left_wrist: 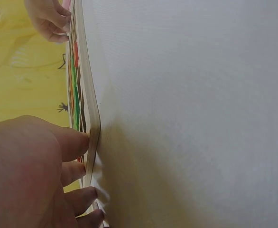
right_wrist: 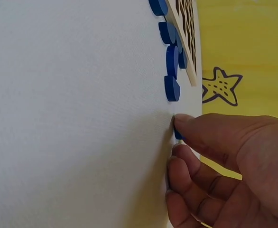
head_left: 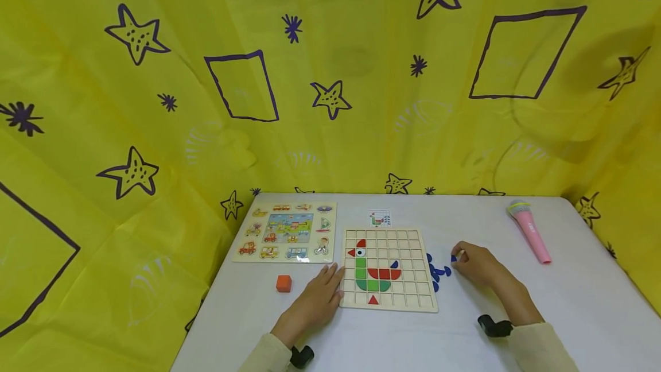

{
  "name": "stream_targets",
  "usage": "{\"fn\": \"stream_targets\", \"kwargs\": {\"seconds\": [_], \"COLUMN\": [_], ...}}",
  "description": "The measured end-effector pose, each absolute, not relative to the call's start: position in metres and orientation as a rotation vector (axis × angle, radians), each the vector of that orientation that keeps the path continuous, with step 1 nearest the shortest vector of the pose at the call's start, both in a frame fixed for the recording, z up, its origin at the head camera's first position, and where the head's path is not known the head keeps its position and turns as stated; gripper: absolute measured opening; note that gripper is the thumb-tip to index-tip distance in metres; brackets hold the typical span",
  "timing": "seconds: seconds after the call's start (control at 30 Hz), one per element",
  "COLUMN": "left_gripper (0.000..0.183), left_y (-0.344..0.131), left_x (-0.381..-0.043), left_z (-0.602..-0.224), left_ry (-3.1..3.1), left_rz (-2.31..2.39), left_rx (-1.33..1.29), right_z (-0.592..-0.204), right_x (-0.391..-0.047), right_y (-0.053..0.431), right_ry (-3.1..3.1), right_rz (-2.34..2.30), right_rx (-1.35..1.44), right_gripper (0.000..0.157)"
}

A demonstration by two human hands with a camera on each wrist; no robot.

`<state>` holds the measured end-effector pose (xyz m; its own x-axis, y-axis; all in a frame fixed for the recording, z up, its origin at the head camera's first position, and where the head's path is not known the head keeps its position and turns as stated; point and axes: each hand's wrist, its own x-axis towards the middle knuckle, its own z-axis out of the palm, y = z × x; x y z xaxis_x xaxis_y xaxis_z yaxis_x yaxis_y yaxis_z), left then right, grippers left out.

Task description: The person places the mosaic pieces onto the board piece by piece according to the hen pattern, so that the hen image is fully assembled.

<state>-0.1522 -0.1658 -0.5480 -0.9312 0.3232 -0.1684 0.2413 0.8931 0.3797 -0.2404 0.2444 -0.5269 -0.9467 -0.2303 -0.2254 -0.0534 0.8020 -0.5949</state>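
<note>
A wooden grid board (head_left: 419, 291) lies on the white table, bearing a bird figure made of red, green and blue pieces. Along its left edge rests my left hand (head_left: 316, 298), fingers extended and fingertips touching the side. The board's edge (left_wrist: 92, 114) also shows under those fingertips in the left wrist view. To the right of the board, my right hand (head_left: 480, 267) pinches a small blue piece (right_wrist: 179, 133) between thumb and fingers, low over the table. Several loose blue pieces (head_left: 438, 271) with rounded sides lie between that hand and the board.
Behind the board lies a small pattern card (head_left: 379, 218). A picture puzzle board (head_left: 330, 206) is at the back left, with an orange cube (head_left: 283, 283) in front of it. A pink toy microphone (head_left: 532, 234) lies at the back right. Yellow curtain (head_left: 330, 148) surrounds the table.
</note>
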Motion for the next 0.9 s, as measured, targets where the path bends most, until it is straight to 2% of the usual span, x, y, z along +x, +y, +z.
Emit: {"fn": "stream_targets", "kwargs": {"seconds": [0.5,0.9], "left_gripper": [0.062,0.060], "left_y": [-0.165,-0.166], "left_x": [-0.152,-0.152], "left_z": [-0.546,-0.548], "left_ry": [2.831,2.842], "left_rz": [0.531,0.524], "left_rx": [0.424,0.444], "right_z": [-0.539,-0.534], "right_x": [-0.247,-0.249], "right_y": [0.235,0.182], "right_ry": [2.780,2.776], "right_rz": [-0.963,-1.008], "right_rx": [-0.254,-0.282], "right_gripper": [0.024,0.022]}}
